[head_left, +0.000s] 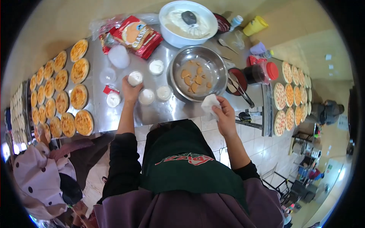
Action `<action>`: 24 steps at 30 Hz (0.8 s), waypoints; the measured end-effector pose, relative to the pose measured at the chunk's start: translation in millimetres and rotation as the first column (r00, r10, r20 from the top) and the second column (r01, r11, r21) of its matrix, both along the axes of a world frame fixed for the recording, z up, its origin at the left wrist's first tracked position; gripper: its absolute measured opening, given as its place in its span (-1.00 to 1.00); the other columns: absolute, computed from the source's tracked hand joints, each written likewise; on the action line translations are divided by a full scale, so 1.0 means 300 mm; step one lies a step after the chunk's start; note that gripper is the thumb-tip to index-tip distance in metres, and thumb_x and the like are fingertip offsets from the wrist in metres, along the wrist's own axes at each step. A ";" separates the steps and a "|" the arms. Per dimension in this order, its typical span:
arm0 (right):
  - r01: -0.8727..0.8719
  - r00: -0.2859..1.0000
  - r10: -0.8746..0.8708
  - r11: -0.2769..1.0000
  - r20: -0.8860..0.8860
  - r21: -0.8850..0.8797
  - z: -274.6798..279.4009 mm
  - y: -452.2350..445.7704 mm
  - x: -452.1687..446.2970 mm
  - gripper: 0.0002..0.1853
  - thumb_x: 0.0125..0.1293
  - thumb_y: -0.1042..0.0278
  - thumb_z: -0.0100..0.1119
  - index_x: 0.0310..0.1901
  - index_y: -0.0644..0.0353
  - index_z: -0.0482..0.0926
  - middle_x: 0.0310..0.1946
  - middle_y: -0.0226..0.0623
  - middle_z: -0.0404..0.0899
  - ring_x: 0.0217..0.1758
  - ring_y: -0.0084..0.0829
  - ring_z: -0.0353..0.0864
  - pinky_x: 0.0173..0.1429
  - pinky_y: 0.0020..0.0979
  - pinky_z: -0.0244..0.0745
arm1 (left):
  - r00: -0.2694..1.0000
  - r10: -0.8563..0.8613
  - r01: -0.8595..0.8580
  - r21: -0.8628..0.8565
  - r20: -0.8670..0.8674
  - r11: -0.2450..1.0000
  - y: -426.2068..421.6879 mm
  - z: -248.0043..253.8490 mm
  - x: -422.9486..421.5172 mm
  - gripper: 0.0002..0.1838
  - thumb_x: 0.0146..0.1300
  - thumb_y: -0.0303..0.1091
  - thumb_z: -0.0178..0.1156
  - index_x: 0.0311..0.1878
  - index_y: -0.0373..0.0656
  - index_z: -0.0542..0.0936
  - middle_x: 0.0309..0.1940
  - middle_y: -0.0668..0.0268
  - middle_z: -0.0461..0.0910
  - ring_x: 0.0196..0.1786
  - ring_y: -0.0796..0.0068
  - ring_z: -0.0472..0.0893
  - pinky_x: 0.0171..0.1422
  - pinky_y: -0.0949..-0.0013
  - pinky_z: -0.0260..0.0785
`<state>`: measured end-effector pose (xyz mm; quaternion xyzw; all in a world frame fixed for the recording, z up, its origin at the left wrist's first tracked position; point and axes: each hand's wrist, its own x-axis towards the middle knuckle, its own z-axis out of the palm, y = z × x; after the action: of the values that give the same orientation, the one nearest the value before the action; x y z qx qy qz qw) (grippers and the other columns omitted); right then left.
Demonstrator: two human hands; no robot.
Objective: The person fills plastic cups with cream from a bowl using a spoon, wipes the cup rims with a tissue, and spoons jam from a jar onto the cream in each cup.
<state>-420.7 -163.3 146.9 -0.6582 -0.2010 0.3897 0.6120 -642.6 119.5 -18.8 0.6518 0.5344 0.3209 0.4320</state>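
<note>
My left hand [132,91] is closed around a small clear cup of white cream [135,78] on the steel table. Near it stand several similar filled cups, among them one cup [156,67] behind and another cup [164,93] to the right. My right hand [226,114] pinches a crumpled white tissue [209,104] at the front rim of a steel bowl [176,85]. Broken biscuit pieces [194,79] lie in that bowl. A white tub [164,32] of cream stands behind it, with a dark object resting in the cream.
Rows of small pizzas [79,71] cover the left side, and more pizzas [279,95] lie at right. A red biscuit packet [135,37], tongs [243,91] and a red-lidded jar [258,73] are on the table. A co-worker [45,178] stands at left.
</note>
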 end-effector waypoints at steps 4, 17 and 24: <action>0.144 0.889 -0.143 0.989 0.435 0.031 0.035 -0.026 0.153 -0.71 0.23 0.61 0.07 0.00 0.31 0.40 -0.10 -0.28 0.46 0.01 -0.49 0.42 0.14 -0.52 0.29 | 0.979 -0.028 0.046 -0.083 0.204 0.995 -0.013 -0.009 -0.041 -0.16 -0.15 -0.47 0.38 0.26 -0.36 0.21 0.17 -0.03 0.30 0.19 0.14 0.39 0.25 0.18 0.28; 0.072 0.854 -0.128 0.989 0.505 0.129 0.023 0.242 0.523 -0.88 0.17 0.64 0.14 -0.28 0.24 0.46 -0.20 -0.27 0.56 -0.07 -0.52 0.50 0.08 -0.48 0.38 | -0.212 -0.894 0.862 0.507 0.394 0.019 -0.259 1.066 0.082 -0.67 0.09 -0.14 0.27 -0.18 -0.18 0.62 -0.14 0.11 0.53 -0.05 0.19 0.46 -0.01 0.24 0.28; -0.396 0.709 0.229 0.912 0.667 0.109 -0.056 0.673 0.328 -0.87 0.13 0.66 0.07 -0.28 0.27 0.45 -0.27 -0.25 0.51 -0.14 -0.44 0.53 -0.01 -0.50 0.40 | -0.296 -0.853 0.820 0.572 0.431 0.005 -0.372 1.147 0.216 -0.72 0.07 -0.12 0.18 -0.33 -0.15 0.62 -0.10 0.17 0.55 -0.01 0.05 0.39 0.08 -0.04 0.08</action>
<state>-322.4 38.7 130.2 -0.6266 -0.5530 0.2122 0.5065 -577.7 8.0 325.3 0.6479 -0.3171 0.1498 0.6762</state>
